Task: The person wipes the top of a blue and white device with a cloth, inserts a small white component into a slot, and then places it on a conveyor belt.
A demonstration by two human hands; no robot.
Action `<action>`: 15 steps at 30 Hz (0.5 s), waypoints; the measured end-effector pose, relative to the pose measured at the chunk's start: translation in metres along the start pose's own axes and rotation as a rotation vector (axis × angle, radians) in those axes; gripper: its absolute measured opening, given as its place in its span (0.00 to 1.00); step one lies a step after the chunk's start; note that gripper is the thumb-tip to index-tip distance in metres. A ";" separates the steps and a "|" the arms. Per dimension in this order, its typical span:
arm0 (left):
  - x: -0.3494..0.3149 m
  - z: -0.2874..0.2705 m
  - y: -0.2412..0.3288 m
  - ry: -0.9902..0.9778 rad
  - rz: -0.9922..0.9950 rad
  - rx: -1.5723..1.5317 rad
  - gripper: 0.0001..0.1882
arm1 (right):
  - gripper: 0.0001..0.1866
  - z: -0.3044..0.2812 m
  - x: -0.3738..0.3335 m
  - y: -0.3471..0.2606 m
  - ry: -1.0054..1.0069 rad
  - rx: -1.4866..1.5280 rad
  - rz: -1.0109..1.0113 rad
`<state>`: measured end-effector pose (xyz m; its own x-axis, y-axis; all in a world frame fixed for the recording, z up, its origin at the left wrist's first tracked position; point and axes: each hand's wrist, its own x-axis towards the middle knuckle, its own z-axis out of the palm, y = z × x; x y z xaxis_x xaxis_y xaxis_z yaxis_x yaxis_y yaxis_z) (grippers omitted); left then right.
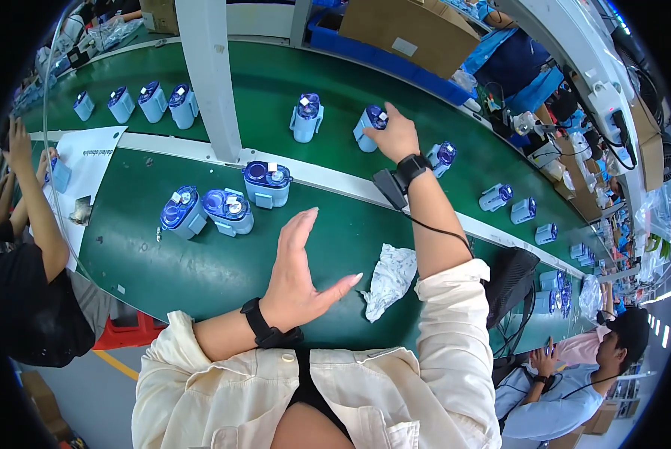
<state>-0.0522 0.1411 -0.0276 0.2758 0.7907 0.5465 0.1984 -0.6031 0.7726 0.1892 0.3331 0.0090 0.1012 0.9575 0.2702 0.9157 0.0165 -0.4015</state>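
Observation:
My right hand [397, 136] reaches over the far strip of the green bench. Its thumb and fingers are round the side of a light-blue plastic container [367, 141] with a dark-blue lid and a small white sticker. My left hand [296, 280] is held over the near work surface, fingers stretched and thumb spread, with nothing in it. Ahead of it and to its left stand three similar containers: one on the left [183, 213], one in the middle [229, 212] and one by the rail [268, 185]. A crumpled white patterned cloth or sheet [390, 281] lies between my forearms.
More containers stand along the far strip, one at centre [306, 118] and several either side. A white post [206, 82] rises from the rail [335, 187]. A black mesh bag [511, 280] is at right. Co-workers sit left [43, 299] and right [575, 396].

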 end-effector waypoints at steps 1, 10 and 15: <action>0.001 0.000 0.001 -0.007 0.001 0.000 0.53 | 0.39 -0.004 -0.002 0.001 -0.057 -0.002 0.005; 0.007 -0.010 0.008 -0.289 -0.281 -0.782 0.57 | 0.40 -0.103 -0.139 -0.070 -0.980 0.734 -0.626; 0.013 -0.016 0.018 -0.705 -0.358 -0.819 0.54 | 0.28 -0.123 -0.154 -0.061 -0.628 0.767 -0.725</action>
<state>-0.0597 0.1421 -0.0013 0.8459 0.5124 0.1482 -0.2302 0.0999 0.9680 0.1651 0.1490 0.0994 -0.7352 0.6250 0.2624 0.1943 0.5652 -0.8017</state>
